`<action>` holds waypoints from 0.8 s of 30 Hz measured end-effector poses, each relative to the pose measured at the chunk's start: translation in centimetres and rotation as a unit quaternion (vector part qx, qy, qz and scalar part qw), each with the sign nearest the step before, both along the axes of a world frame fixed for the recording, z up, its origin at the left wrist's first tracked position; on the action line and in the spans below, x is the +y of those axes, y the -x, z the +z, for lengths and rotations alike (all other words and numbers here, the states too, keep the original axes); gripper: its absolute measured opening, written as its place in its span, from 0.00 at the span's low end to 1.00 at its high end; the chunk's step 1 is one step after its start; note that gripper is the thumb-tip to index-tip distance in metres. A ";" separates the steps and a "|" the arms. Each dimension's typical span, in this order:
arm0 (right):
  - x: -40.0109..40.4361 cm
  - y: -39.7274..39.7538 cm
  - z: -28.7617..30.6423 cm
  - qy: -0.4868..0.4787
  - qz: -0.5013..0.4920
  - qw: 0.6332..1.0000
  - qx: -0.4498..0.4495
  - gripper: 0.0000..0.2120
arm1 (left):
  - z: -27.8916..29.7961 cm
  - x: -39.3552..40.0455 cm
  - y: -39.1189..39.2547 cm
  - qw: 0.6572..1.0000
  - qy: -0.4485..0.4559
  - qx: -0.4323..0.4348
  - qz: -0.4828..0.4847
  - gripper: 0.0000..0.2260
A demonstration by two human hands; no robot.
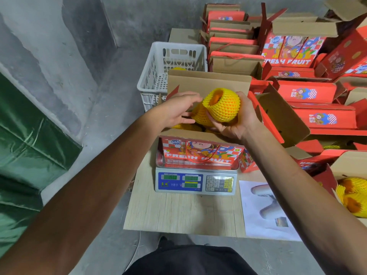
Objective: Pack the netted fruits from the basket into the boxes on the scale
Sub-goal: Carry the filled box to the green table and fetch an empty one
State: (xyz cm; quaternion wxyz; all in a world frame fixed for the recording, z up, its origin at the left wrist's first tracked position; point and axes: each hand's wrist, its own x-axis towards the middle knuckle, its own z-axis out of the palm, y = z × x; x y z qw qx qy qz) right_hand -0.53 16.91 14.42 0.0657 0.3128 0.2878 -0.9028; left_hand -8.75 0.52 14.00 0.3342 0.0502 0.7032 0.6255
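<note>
Head view: my right hand [236, 120] cups a netted fruit [223, 105] just above the open box [198, 149] on the scale [195, 181], net mouth tilted up-left, while my left hand [176, 110], fingers loose, touches a packed fruit [199, 116].

Two hands [176, 110] [238, 120] are in view. One white basket [156, 76] stands past the table's far edge. One scale [196, 181] carries one open box [198, 149]. About four netted fruits [223, 105] show in or over that box. One printed sheet [264, 211] lies on the table [178, 213]. Red boxes [305, 92] on the right are too many and too overlapped to count.
</note>
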 end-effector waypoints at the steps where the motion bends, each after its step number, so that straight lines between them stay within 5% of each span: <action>1: -0.1 0.0 0.2 -0.003 0.009 1.000 0.003 0.27 | 0.0 0.3 0.0 0.999 0.033 0.027 -0.004 0.19; 5: -0.5 -0.1 0.5 -0.014 0.024 1.000 0.011 0.27 | -0.4 0.9 0.1 0.993 0.109 0.033 -0.019 0.23; 17: -0.1 -0.3 0.7 -0.079 0.115 0.990 0.017 0.22 | -0.6 1.3 0.0 0.992 0.027 -0.120 -0.032 0.15; 24: 1.2 -0.2 -0.3 -0.136 0.067 0.988 -0.021 0.18 | -0.5 0.2 0.9 0.971 -0.067 -0.173 0.148 0.18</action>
